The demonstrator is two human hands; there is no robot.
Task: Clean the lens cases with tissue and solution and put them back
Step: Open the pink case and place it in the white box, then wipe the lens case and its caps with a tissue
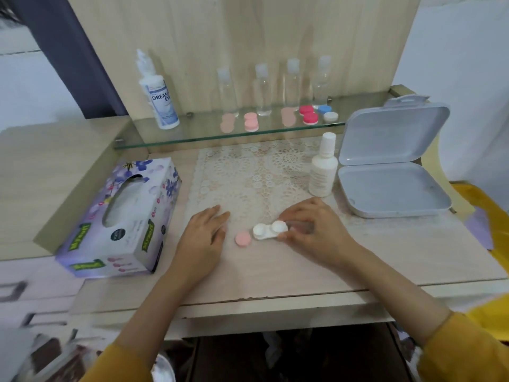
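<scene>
Table (385, 260) with lace mat (253, 172), tissue box (124, 216), bottle (322, 169), grey box (391, 188).

A lace mat (256, 172) spreads over the pale wooden surface (385, 257) beneath and beyond the fingers (220, 213). An open grey plastic box (394, 188) lies to their right. Four clear bottles (263, 89) stand on a glass shelf (198, 133) farther back.

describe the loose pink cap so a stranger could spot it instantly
On the wooden table, look at the near edge of the lace mat, between the left hand and the right hand. The pink cap lies flat just left of the white lens case the right hand pinches. Unlike the pink cases on the glass shelf, it is a single loose disc.
</scene>
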